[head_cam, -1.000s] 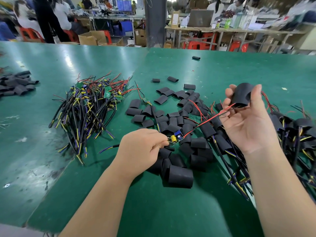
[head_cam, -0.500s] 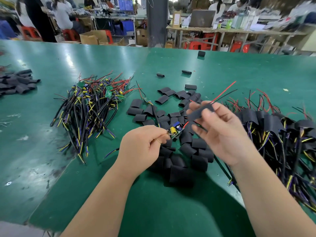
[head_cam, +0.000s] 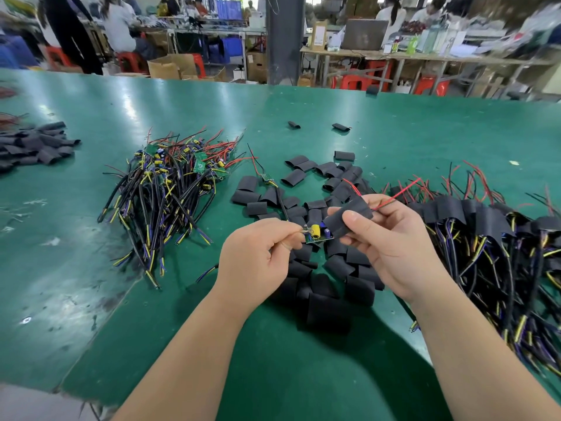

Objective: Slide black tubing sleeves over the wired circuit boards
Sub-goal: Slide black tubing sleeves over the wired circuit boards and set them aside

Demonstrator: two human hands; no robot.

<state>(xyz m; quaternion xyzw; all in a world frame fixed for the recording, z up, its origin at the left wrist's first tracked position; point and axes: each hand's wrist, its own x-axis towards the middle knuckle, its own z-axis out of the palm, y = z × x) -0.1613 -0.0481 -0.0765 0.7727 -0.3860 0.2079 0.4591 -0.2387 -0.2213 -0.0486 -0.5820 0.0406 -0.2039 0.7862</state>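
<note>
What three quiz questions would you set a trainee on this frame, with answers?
1. True or false: the black sleeve pinched in the right hand covers the whole circuit board.
2. What does the left hand pinch? A) a sleeve from the table B) the circuit board's exposed end C) nothing
3. Fill in: the pile of sleeved boards lies to the ____ of the loose sleeves.

Key: 1. False: the end with the yellow capacitor sticks out of the sleeve. 2. B. 3. right.
</note>
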